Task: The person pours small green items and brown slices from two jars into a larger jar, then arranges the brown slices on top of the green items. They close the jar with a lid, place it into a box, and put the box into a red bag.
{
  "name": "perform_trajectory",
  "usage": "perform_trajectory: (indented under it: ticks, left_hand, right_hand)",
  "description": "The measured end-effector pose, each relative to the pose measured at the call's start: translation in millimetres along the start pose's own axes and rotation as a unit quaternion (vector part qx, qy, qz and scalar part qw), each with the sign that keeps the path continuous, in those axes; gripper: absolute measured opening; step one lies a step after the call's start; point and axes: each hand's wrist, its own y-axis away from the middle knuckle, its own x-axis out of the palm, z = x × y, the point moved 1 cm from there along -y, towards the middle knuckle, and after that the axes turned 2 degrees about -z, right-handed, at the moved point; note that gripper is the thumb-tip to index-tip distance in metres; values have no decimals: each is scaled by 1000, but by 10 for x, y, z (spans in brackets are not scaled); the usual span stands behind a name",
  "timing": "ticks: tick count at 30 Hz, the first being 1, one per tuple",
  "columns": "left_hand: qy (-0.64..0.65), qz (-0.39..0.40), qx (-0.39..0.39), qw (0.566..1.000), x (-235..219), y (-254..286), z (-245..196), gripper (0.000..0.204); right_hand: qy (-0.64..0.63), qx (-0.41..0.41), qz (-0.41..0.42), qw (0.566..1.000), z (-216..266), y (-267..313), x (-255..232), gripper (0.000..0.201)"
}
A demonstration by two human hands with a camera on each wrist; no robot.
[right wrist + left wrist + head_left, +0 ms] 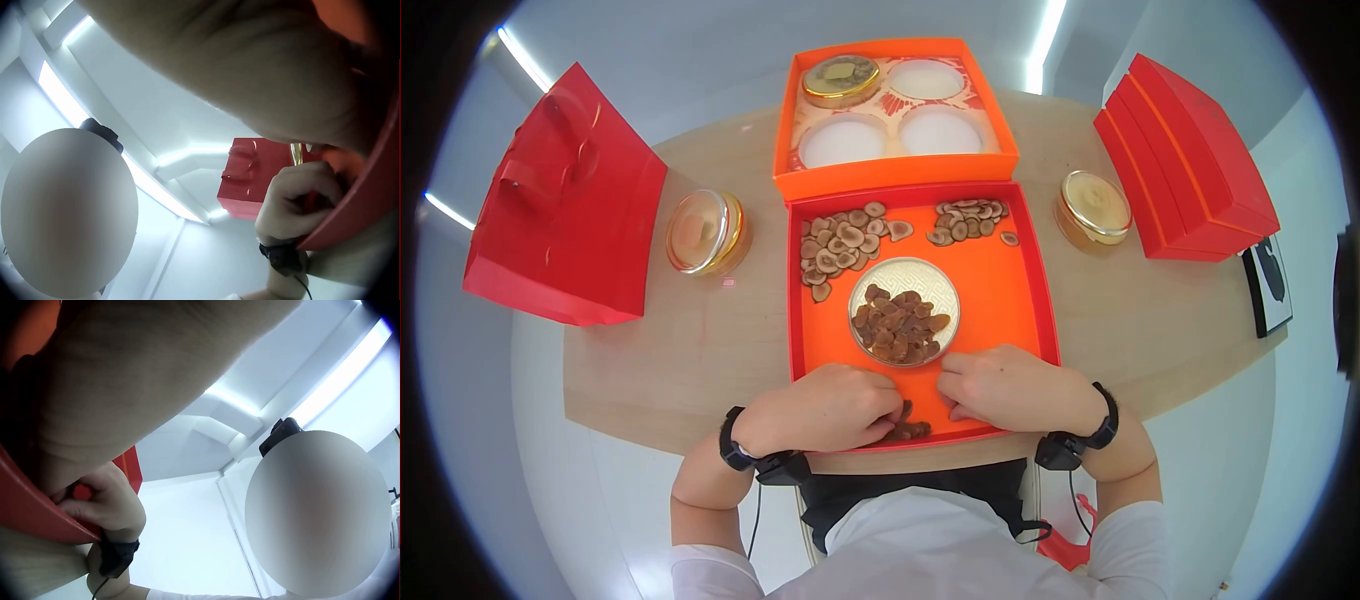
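My left hand (825, 408) and right hand (1005, 388) rest inside the orange tray (1025, 300), right at its near edge, fingers curled. I cannot tell if they pinch anything. Some brown slices (908, 430) lie by my left fingers. There is open floor between my hands. The round dish (904, 310) just ahead holds dark brown, wrinkly pieces.

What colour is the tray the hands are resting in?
Orange-red; the tray shows best in the head view.
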Motion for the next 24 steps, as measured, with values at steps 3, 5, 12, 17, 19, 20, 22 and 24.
perform_trajectory:
  ticks: [3,5,12,17,19,20,22,24]
  left_hand:
    - [3,-6,7,1000,2,-7,-2,11]
    - [4,-8,5,1000,-8,-6,-10,11]
    - [69,-199,3,978,-216,24,-96,8]
    - [0,-376,-49,925,-206,-55,50,7]
    - [-48,-367,-56,927,-176,-80,128,8]
    - [-72,-362,-60,927,-171,-83,146,8]
    - [-83,-364,-56,926,-177,-73,146,9]
    - [-89,-365,-54,925,-187,-71,129,11]
  right_hand:
    - [-2,-1,-1,1000,12,6,-14,24]
    - [-4,4,9,1000,16,8,-10,23]
    - [-73,-18,-20,997,30,-15,-96,15]
    - [-105,2,-84,991,29,-49,-104,11]
    - [-111,1,-116,987,43,-56,-132,10]
    - [-121,3,-146,982,48,-62,-142,10]
    - [-142,9,-207,968,65,-77,-163,11]
    - [-154,59,-255,953,83,-94,-201,12]
